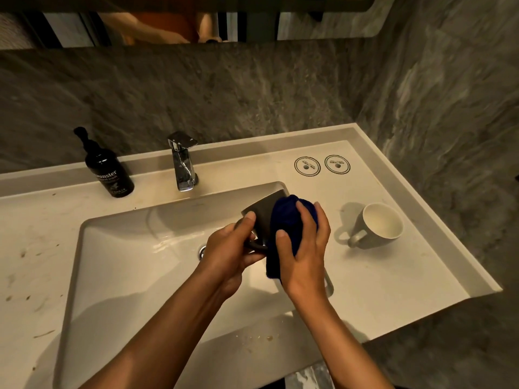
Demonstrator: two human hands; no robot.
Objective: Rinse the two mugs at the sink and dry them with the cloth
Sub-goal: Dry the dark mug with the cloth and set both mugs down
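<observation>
**Dark mug held over basin, blue cloth wrapped on it**

Grey stone-look wall behind, mirror (168, 26) strip along the top, pale vanity counter (393, 276) with a rectangular sink (126, 270) set into it. From my feed, both hands meet above the right half of the basin.

Left hand (227, 251) grips the dark mug (259, 214) at its handle side: thumb up on the mug wall, the other fingers curled under around the handle. Mug is tilted, off the counter, above the basin's right edge.

Right hand (304, 248) clamps the blue cloth (286, 220) against the mug's right end; thumb and fingers are spread over the bunched fabric and curled round it. Cloth covers that end of the mug, a tail hangs down under the palm. Can't tell which end of the mug is covered.

White mug (376, 226) lies on its side on the counter right of the sink, mouth facing me, handle toward the left, well apart from the hands.

Chrome tap (184, 161) at back centre of the basin; no stream visible. Black pump bottle (108, 167) stands left of the tap. Two round stickers (321, 165) at back right of the counter. Brown specks on the left counter.
</observation>
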